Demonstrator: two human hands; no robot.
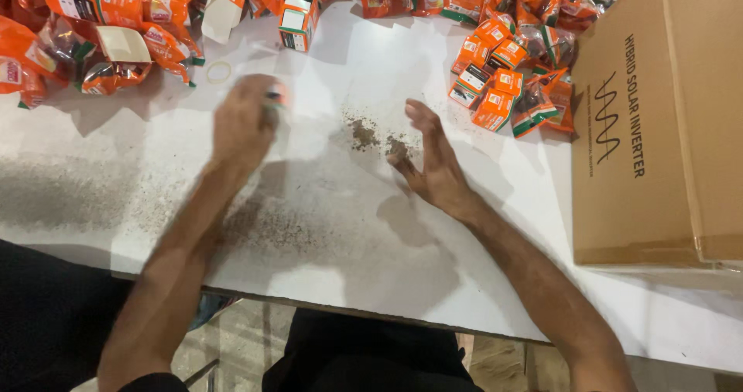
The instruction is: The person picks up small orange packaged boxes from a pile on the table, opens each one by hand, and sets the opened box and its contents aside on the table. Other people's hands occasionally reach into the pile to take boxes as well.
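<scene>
- Showing two bare hands over one white desk [325,229], both arms reaching in from the near edge.
- Left hand [244,121]: blurred, fingers curling around a small item [276,96] of which only a dark and orange tip is showing at the top of the fist; kind of item not discernible.
- Right hand [432,160]: released, fingers stretched out and close together, standing on its edge with the palm facing left; holding nothing, lower edge seeming to touch the desk.
- Lying just left of the right hand: two small dark heaps of brown powder [377,138], with finer dust spreading across the desk toward the near edge.
- Resting beyond the left hand: one thin pale rubber band [219,71], apart from the fist.
- Standing at the far middle: one small white and green box [296,22], upright.
- Clustering beyond the right hand: roughly seven small orange cartons [495,78], touching one another.
- Piling along the far edge: orange foil packets [116,28], too many and too overlapped for counting.
- Occupying the right side: one large brown cardboard box [658,121], well apart from both hands.
</scene>
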